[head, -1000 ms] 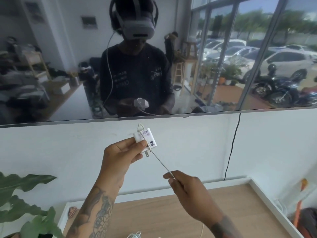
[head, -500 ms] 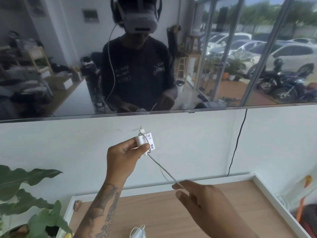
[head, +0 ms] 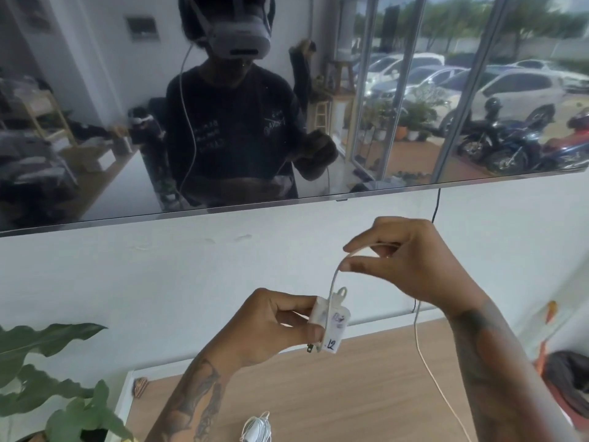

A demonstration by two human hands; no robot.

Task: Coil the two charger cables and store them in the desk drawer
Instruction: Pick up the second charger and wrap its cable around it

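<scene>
My left hand (head: 274, 327) pinches a white charger plug (head: 331, 323) marked "12", held up over the wooden desk (head: 366, 393). Its thin white cable (head: 334, 275) rises from the plug to my right hand (head: 404, 263), which pinches it above and to the right of the plug. The rest of that cable (head: 427, 362) hangs down past my right wrist toward the desk. A second white charger (head: 256, 430), coiled in its cable, lies on the desk at the bottom edge of the view.
A large dark screen (head: 287, 106) on the white wall reflects the room and a person wearing a headset. A leafy potted plant (head: 47, 378) stands at the desk's left end. A dark bag (head: 570, 381) sits beyond the right edge. No drawer is visible.
My right hand has risen from below the plug to above it, carrying the cable up and over. My left hand with the plug has dropped lower and tilted.
</scene>
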